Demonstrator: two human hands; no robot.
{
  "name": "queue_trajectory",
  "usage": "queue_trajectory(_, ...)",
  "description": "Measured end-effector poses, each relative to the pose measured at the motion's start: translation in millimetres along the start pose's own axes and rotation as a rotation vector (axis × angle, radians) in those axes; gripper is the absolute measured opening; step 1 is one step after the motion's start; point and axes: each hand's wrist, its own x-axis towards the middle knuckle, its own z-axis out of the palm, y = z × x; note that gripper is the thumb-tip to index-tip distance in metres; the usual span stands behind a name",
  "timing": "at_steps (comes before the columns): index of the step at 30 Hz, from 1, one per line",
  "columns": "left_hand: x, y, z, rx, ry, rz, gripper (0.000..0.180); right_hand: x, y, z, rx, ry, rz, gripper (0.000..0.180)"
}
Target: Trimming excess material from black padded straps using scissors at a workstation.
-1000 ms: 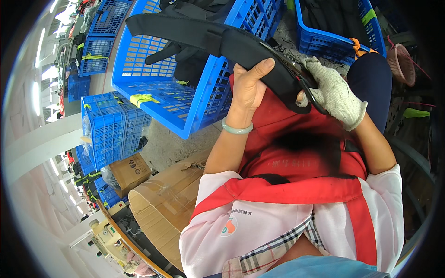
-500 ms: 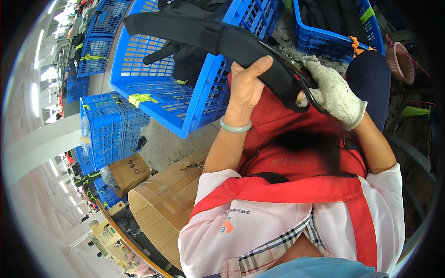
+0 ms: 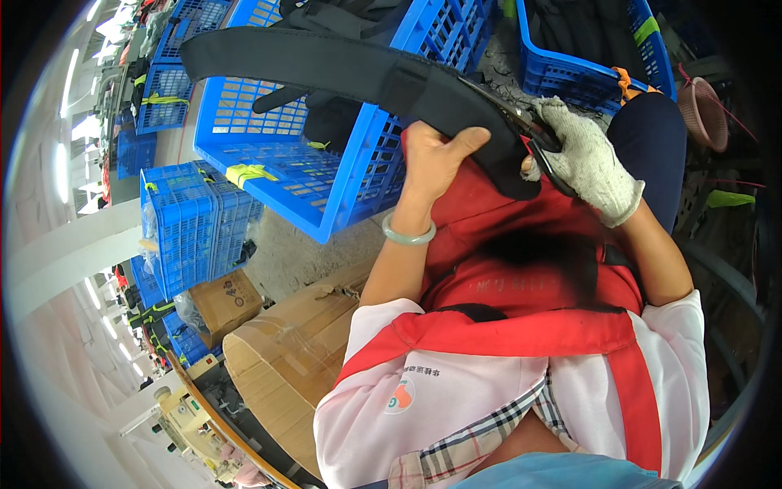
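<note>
A long black padded strap (image 3: 326, 61) stretches from the upper left across to the front of my red apron. My left hand (image 3: 440, 159), bare and with a pale bangle at the wrist, grips it near its right part, thumb on top. In my right hand (image 3: 586, 159), covered by a white knitted glove, is a pair of scissors (image 3: 521, 122) with dark handles. Their blades lie along the strap's upper edge; whether they touch the fabric I cannot make out. The strap's rounded end hangs just below the scissors.
An open blue plastic crate (image 3: 338, 179) with black pieces in it stands beyond my left hand. Another blue crate (image 3: 570, 81) of black strips is at the upper right, near a pink basket (image 3: 702, 114). Stacked blue crates (image 3: 183, 232) and cardboard (image 3: 285, 350) lie to the left.
The strap has shifted left and its far end reaches further out. My left hand has slid slightly lower against it; the scissors stay nearly where they were.
</note>
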Motion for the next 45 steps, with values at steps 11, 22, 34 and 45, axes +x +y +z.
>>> queue_trajectory(11, 9, 3, -8, -0.368, 0.101, -0.109, 0.039, -2, -7, -3, -0.344, 0.001, -0.16, 0.072)
queue_trajectory(22, 3, 0, -3, -0.395, 0.067, -0.122, 0.037, -5, -4, -5, -0.302, -0.105, -0.098, 0.078)
queue_trajectory(34, 4, -2, -1, -0.404, 0.082, -0.148, 0.035, -9, -1, -5, -0.312, -0.119, -0.108, 0.084)
queue_trajectory(45, 2, -1, -4, -0.401, 0.093, -0.133, 0.035, -16, -3, -8, -0.292, -0.16, -0.024, 0.08)
